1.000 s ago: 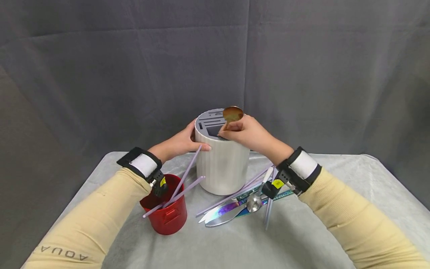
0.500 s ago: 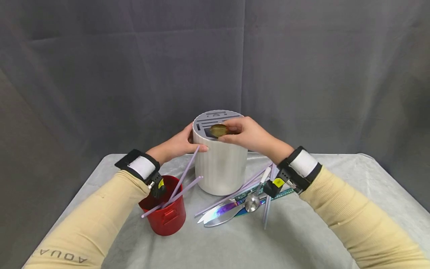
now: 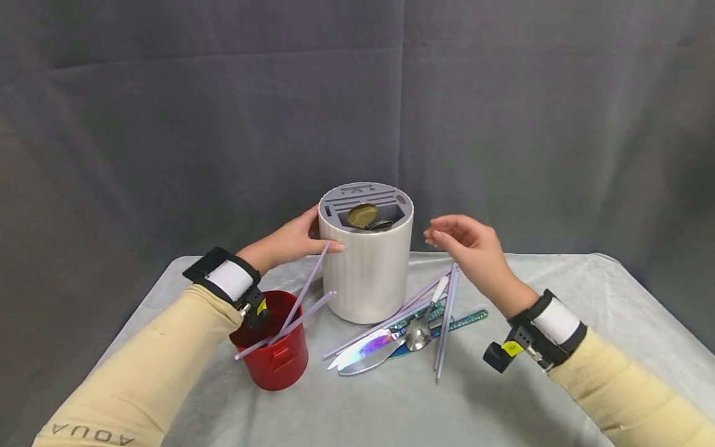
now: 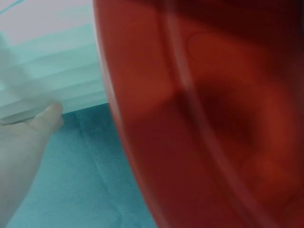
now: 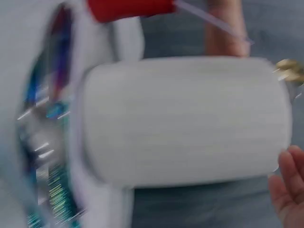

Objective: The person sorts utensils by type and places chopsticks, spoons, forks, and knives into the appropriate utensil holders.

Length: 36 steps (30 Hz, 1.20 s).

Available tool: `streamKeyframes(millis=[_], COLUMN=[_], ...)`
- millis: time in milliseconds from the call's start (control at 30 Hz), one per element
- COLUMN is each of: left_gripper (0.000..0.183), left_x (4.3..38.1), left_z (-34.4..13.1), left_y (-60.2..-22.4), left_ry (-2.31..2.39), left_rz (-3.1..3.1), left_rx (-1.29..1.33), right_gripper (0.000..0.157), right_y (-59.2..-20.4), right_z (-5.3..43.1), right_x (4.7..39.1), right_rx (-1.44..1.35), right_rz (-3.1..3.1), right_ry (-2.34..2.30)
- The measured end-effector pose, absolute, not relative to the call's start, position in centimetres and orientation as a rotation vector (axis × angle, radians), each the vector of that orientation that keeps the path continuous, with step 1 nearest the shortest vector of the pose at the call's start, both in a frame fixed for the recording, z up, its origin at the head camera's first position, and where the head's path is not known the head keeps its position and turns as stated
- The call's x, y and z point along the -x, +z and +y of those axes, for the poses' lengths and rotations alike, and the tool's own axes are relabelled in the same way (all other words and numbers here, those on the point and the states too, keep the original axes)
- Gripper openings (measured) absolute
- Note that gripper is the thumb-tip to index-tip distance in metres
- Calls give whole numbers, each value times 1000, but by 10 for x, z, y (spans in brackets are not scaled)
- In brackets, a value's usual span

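A white ribbed utensil holder [image 3: 365, 273] with a grey slotted top stands upright on the table. My left hand [image 3: 287, 241] grips its left side, thumb across the front and the other fingers hidden behind. In the holder's large front slot, a gold spoon [image 3: 362, 215] stands bowl up beside a darker spoon bowl [image 3: 382, 225]. To the right of the holder, apart from it, my right hand [image 3: 472, 248] hovers with loosely bent fingers and holds nothing. The right wrist view is blurred, with the holder's white wall [image 5: 185, 123] across its middle.
Below my left wrist is a red bucket [image 3: 279, 366] with lilac sticks [image 3: 304, 316] leaning out. Before the holder lie knives [image 3: 363, 354], a white-handled spoon [image 3: 418, 335] and more lilac sticks [image 3: 447, 329]. A grey curtain [image 3: 223, 124] hangs behind the table.
The gold spoon went down into the holder's front slot, and my right hand let go of it and moved away to the right. My left hand stays on the holder.
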State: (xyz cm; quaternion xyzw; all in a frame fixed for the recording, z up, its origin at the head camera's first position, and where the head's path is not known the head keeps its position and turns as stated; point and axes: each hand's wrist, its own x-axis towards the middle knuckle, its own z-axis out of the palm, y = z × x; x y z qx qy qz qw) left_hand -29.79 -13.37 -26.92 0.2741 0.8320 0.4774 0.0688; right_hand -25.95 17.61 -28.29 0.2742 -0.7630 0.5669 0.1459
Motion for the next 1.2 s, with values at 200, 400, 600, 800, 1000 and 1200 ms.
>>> streamKeyframes(millis=[200, 400, 600, 800, 1000, 1200], left_gripper=[87, 87, 91, 108, 121, 117], left_x=[299, 299, 301, 299, 299, 300], left_z=[-136, -134, -127, -123, -120, -118], left_y=[-267, -271, -274, -271, -271, -273], left_ry=[1401, 1458, 1526, 1459, 1429, 1473], left_rz=[2535, 2501, 2479, 2590, 2607, 2606], left_rx=[-784, -820, -861, -725, -599, -609], right_gripper=[16, 19, 23, 25, 24, 21], right_y=[-327, -360, -375, -382, -383, -383], right_z=[198, 199, 197, 191, 190, 198], right_x=[271, 272, 272, 276, 278, 275], right_rx=[-812, -1060, -1259, -1314, -1371, -1486], right_rz=[-2606, -2706, -2608, -2483, -2434, -2317], right_ry=[1149, 651, 301, 93, 23, 210])
